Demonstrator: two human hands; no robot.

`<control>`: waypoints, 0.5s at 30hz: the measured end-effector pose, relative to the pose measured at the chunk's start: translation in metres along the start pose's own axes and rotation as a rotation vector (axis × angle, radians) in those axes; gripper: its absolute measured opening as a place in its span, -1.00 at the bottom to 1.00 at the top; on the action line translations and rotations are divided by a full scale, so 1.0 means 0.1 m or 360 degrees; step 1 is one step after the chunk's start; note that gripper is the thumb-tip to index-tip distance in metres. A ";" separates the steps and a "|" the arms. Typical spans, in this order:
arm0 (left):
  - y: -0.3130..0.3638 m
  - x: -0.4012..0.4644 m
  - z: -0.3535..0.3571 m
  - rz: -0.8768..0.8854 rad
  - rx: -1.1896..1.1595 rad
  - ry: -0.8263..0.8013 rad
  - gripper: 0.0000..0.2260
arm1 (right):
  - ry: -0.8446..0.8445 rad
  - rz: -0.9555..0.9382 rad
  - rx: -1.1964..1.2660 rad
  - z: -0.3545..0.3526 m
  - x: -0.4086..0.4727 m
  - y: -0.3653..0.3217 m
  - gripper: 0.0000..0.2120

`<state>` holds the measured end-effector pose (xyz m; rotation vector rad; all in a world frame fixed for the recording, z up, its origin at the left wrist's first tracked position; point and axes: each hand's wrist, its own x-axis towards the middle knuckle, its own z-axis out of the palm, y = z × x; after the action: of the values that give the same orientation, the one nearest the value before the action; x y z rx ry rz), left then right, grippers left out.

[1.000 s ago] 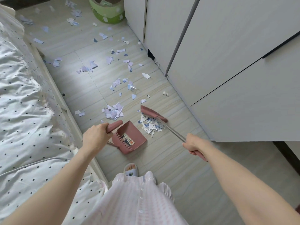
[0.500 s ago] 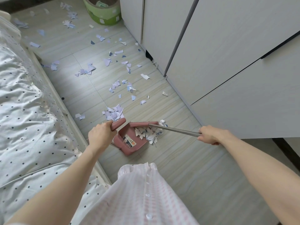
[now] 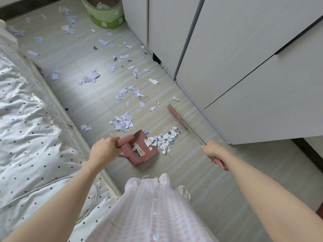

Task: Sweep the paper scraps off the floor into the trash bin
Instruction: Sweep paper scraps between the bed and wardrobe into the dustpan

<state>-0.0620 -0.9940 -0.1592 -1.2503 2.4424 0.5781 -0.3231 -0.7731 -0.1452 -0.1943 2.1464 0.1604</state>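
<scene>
My left hand point(image 3: 104, 151) grips the handle of a pink dustpan point(image 3: 141, 151) that stands on the floor near my feet. My right hand point(image 3: 212, 151) grips the handle of a pink broom; its head point(image 3: 175, 114) is on the floor to the right of the pan, away from it. A heap of white and blue paper scraps point(image 3: 164, 141) lies at the pan's mouth, a few pieces inside. Another lilac heap point(image 3: 122, 124) sits just beyond the pan. More scraps point(image 3: 122, 67) are strewn toward the green trash bin point(image 3: 104, 14) at the far end.
A bed with dotted white bedding point(image 3: 26, 128) runs along the left; its frame edge point(image 3: 57, 102) borders the floor strip. White wardrobe doors point(image 3: 244, 67) line the right. The floor point(image 3: 192, 172) is pale wood-look tile.
The broom head had swept the scraps up against the pan's mouth half a second ago; it has since swung back out to the right and farther away, leaving the heap there.
</scene>
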 end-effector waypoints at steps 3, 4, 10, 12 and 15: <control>-0.06 -0.04 0.03 0.0075 0.0054 -0.0064 -0.94 | -0.0027 0.0067 -0.0009 0.17 -0.04 0.13 -0.56; -0.06 -0.05 0.05 0.0088 0.0049 -0.0085 -0.94 | -0.0054 0.0084 -0.0022 0.22 -0.07 0.18 -0.57; -0.03 -0.04 0.13 0.0073 -0.0007 -0.0081 -0.90 | -0.0254 0.0012 0.0078 0.51 -0.17 0.25 -0.66; -0.02 -0.04 0.14 0.0070 -0.0015 -0.0066 -0.91 | -0.0302 -0.0062 0.0098 0.55 -0.20 0.16 -0.70; -0.01 -0.05 0.15 0.0071 -0.0001 -0.0046 -0.95 | -0.0360 -0.0165 0.0019 0.59 -0.27 0.00 -0.77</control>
<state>-0.0565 -0.9841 -0.1701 -1.1822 2.4523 0.6049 -0.2600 -0.7593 -0.1550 -0.2672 1.9073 0.1041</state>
